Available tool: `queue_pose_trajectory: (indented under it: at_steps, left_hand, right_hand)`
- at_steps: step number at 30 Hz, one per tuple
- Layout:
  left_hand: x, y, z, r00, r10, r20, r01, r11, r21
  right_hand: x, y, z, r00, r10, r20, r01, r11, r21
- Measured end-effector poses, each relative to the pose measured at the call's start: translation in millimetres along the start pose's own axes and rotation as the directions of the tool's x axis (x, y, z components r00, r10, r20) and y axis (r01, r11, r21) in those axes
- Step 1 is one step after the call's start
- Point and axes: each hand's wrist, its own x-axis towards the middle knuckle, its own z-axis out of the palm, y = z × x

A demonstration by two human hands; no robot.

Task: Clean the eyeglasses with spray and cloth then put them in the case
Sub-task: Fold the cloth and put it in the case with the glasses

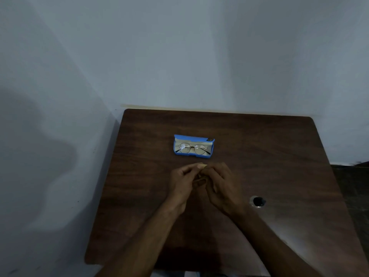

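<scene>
The glasses point(192, 148) lie inside the open blue case point(191, 137), lenses up; the case sits on the dark wooden surface point(259, 156), nearer to the far edge than to the near one and a little left of the middle; its long axis runs left to right, about parallel to the far edge.

Both hands meet near the middle of the surface, just on the near side of the case but not touching it; so the case is straight ahead of the fingers point(191, 168), away from the person. The left hand point(182, 181) seems slightly nearer to it, because the case lies a bit toward that side; the difference is small.

The fingers of both hands are curled close together and pinch between them a small pale cloth point(202, 166); only one corner and a small fold of it show, the rest is hidden by the right hand point(221, 183). I think the cloth is being folded or bunched; whether the lenses are already wiped I cannot tell.

Toward the right edge there is a small dark round thing point(258, 201); it may be the spray seen from above, but the light is too weak to be sure.
</scene>
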Motion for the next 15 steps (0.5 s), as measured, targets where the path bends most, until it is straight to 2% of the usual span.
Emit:
queue_pose_trajectory:
  at_steps: [2,4,5,7,8,10,13,15]
  left_hand:
    - [1,-1,-2,1.000,0.016,-0.010,-0.015,1.000,0.012]
    - [3,0,-4,0.999,0.036,-0.026,-0.035,0.999,0.031]
    - [3,1,-4,0.999,0.047,-0.025,-0.046,0.998,0.040]
    - [3,1,-5,0.997,0.080,-0.016,-0.079,0.996,0.048]
    - [4,1,-5,0.994,0.103,-0.022,-0.101,0.993,0.061]
    - [6,-1,-5,0.986,0.154,-0.060,-0.145,0.981,0.127]
    - [16,-7,-8,0.980,0.178,-0.092,-0.153,0.961,0.231]
    - [24,-11,-12,0.982,0.174,-0.078,-0.149,0.956,0.254]
  right_hand:
    - [-1,0,1,0.993,0.118,-0.021,-0.115,0.988,0.101]
    - [2,-1,1,0.939,0.331,-0.088,-0.297,0.915,0.272]
    - [5,-2,0,0.885,0.459,-0.076,-0.401,0.836,0.373]
    - [14,-1,0,0.775,0.626,0.089,-0.565,0.623,0.541]
    - [16,1,1,0.741,0.645,0.185,-0.607,0.528,0.594]
    - [17,2,4,0.719,0.634,0.284,-0.635,0.434,0.639]
    - [20,5,15,0.671,0.689,0.275,-0.651,0.370,0.663]
    - [24,9,27,0.632,0.735,0.245,-0.679,0.374,0.631]
